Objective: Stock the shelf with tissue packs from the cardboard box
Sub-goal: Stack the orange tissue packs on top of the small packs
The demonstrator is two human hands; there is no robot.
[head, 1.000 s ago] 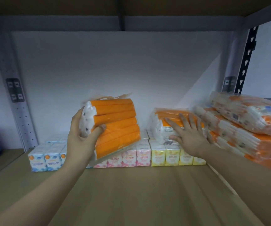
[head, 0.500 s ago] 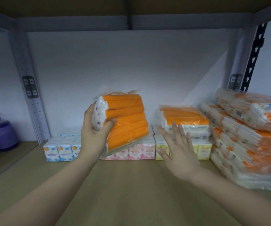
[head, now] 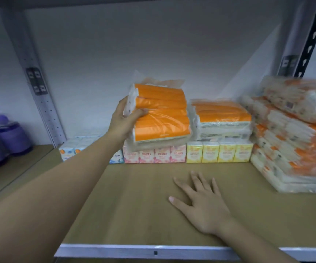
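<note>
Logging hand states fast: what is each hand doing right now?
Left hand: closed on the orange tissue pack, held above the pink mini packs.
Right hand: open, flat on the shelf board, holding nothing.

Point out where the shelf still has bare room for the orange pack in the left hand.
Bare board runs from the row of small boxes forward to the shelf's front edge, around the flat right hand. The top of the pink boxes, under the held pack, is also free. The right side is crowded by the tall stack.
</note>
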